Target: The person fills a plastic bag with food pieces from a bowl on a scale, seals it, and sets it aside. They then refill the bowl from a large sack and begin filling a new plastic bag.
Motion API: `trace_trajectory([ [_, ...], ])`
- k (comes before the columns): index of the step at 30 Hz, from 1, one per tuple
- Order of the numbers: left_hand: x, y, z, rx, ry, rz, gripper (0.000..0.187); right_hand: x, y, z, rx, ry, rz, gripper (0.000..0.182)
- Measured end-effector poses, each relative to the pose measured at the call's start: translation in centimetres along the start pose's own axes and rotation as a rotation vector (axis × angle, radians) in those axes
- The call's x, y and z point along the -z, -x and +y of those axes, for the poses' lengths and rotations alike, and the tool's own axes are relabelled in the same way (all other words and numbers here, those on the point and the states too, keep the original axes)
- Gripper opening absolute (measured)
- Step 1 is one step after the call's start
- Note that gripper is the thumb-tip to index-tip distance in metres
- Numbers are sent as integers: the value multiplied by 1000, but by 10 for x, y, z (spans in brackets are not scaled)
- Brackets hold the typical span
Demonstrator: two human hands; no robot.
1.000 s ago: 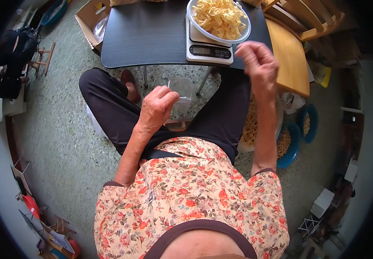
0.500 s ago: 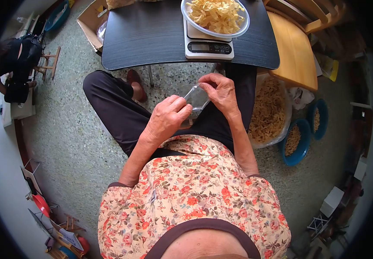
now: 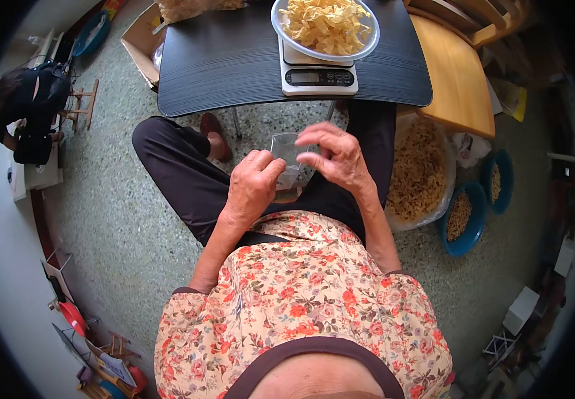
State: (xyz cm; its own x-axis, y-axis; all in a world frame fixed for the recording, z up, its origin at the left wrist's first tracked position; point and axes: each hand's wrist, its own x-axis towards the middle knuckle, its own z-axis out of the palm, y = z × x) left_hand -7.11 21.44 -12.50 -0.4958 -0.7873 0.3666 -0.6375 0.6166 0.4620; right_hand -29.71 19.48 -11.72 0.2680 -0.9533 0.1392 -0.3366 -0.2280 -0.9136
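Over my lap, my left hand (image 3: 253,183) has its fingers closed on the near-left edge of a clear plastic bag (image 3: 287,147). The bag is see-through and stands out between my hands, with its mouth spread a little toward the table. My right hand (image 3: 337,158) is at the bag's right side, thumb and fingers apart, with the fingertips slightly blurred by motion. Beyond the bag, a white digital scale (image 3: 319,78) sits at the front of the dark table. A clear bowl (image 3: 375,41) of pale yellow dried flakes (image 3: 327,26) rests on the scale.
A wooden chair (image 3: 450,80) stands right of the dark table (image 3: 221,60). Below it are a large plastic-lined tub (image 3: 448,189) of brownish dried pieces and two blue basins (image 3: 471,243). A cardboard box (image 3: 140,50) stands at the left. Another person (image 3: 31,100) in dark clothes is at far left.
My right thumb and fingers have parted from their pinch on the bag's edge. The bag's mouth has spread wider. My left hand keeps its grip, and the whole view has shifted slightly.
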Motion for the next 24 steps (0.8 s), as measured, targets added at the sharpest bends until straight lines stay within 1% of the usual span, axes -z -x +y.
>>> trace_trajectory([
  [1, -1, 0, -1, 2, -1, -1, 21, -2, 2, 0, 0, -2, -1, 32],
  [3, -2, 0, -4, 7, 62, 24, 22, -7, 7, 2, 120, 60, -99, 37],
  [4, -1, 0, -4, 7, 62, 22, 22, -9, 9, 5, 128, 55, -116, 32],
  [5, 0, 0, -5, 11, 92, 13, 19, -12, 12, 9, 127, 53, -116, 32],
  [7, 2, 0, -6, 16, 119, 2, 16, -15, 18, 20, 48, 95, -201, 23],
  [8, 3, 1, -8, 5, 118, -14, 16, -17, 19, 26, 83, 128, -208, 18],
  [9, 5, 0, -10, -8, 116, -31, 16, -18, 20, 28, 85, 125, -206, 18],
  [11, 7, 2, -15, 0, 130, -47, 16, -21, 22, 32, 128, 126, -133, 13],
  [15, 9, 1, -14, 5, 136, -57, 18, -31, 22, 28, 165, 182, -44, 11],
  [17, 11, 2, -12, 0, 133, -65, 20, -33, 20, 22, 176, 104, 37, 11],
  [19, 13, -1, -12, -11, 140, -66, 23, -29, 20, 24, 191, 203, -15, 9],
  [24, 10, -1, -8, 28, 154, -43, 17, -33, 21, 25, 219, 238, 41, 9],
])
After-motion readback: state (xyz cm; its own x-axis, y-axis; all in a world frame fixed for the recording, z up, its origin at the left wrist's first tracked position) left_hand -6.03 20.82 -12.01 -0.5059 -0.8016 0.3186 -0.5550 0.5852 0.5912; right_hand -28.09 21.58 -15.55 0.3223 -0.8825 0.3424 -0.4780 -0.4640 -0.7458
